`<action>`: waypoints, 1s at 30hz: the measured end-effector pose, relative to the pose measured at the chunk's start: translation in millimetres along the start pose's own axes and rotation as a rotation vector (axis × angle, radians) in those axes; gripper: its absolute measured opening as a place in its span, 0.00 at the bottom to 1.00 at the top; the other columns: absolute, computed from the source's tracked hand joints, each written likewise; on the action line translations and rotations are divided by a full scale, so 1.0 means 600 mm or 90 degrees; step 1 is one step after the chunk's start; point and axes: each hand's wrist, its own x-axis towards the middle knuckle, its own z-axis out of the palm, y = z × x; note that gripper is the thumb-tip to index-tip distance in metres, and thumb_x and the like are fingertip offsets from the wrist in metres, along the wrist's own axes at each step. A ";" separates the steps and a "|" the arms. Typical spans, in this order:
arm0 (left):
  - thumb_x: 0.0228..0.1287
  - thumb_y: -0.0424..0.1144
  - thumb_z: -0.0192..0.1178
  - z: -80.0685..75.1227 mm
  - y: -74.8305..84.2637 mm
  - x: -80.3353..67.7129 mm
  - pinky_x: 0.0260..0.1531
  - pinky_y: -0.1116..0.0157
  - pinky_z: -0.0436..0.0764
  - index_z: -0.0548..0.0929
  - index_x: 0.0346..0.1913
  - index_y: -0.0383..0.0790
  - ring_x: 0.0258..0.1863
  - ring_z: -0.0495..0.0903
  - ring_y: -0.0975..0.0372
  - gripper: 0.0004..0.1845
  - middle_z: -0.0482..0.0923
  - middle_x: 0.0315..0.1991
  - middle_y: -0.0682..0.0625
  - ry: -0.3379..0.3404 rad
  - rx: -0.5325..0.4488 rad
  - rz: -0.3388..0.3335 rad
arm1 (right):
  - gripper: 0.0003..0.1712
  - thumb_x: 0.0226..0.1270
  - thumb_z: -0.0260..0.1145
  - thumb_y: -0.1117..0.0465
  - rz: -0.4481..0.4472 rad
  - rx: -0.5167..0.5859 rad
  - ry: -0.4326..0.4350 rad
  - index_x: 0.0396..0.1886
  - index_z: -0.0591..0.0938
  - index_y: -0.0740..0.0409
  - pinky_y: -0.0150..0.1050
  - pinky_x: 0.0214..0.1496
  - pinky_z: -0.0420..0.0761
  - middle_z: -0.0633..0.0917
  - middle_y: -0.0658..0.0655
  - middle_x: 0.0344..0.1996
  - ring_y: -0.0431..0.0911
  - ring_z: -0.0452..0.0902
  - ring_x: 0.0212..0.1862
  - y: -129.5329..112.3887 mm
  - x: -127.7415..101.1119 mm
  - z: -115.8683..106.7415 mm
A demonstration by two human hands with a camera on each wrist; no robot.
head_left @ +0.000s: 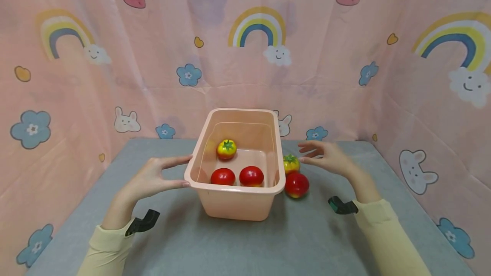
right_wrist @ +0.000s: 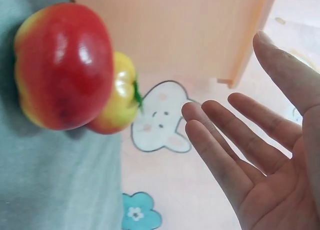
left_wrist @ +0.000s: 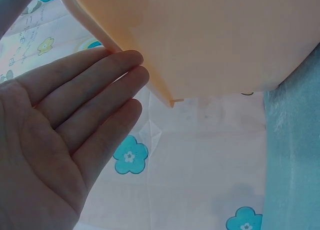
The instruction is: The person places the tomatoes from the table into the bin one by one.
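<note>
A peach plastic bin (head_left: 238, 201) stands upright on the grey surface (head_left: 238, 246), mouth up, its long axis running away from the person toward the curtain. Inside lie 3 tomatoes: 2 red ones (head_left: 223, 176) (head_left: 251, 176) side by side near the front wall, and a yellow-red one (head_left: 226, 148) further back with its green stalk facing up. No label or writing shows on the bin or the fruit.

The left hand (head_left: 151, 178) has straight fingers (left_wrist: 95, 85), slightly apart, with fingertips touching the bin's left rim. The right hand (head_left: 330, 159) is flat and relaxed, fingers (right_wrist: 225, 150) spread and gripping nothing, just beside 2 more tomatoes on the surface against the bin's right wall: a yellow one (head_left: 291, 164) behind a red one (head_left: 296, 185).
</note>
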 end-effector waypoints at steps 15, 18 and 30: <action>0.49 0.53 0.72 0.001 0.001 0.000 0.51 0.46 0.78 0.77 0.62 0.50 0.59 0.76 0.53 0.34 0.78 0.58 0.52 -0.001 -0.002 -0.006 | 0.29 0.60 0.69 0.49 0.033 0.028 -0.014 0.59 0.76 0.55 0.50 0.48 0.83 0.81 0.63 0.54 0.57 0.79 0.52 0.040 -0.025 0.027; 0.49 0.53 0.72 0.002 0.000 0.002 0.51 0.46 0.78 0.77 0.62 0.50 0.59 0.76 0.53 0.34 0.78 0.58 0.52 -0.002 -0.002 -0.005 | 0.31 0.59 0.68 0.48 0.040 0.032 -0.022 0.59 0.75 0.56 0.51 0.49 0.82 0.80 0.64 0.54 0.57 0.79 0.52 0.048 -0.028 0.032; 0.50 0.52 0.71 0.000 -0.005 -0.001 0.50 0.45 0.78 0.77 0.62 0.50 0.59 0.76 0.53 0.33 0.78 0.58 0.51 -0.001 0.005 -0.001 | 0.34 0.56 0.70 0.47 0.059 0.049 -0.033 0.59 0.75 0.58 0.51 0.49 0.82 0.81 0.63 0.53 0.57 0.78 0.52 0.071 -0.041 0.055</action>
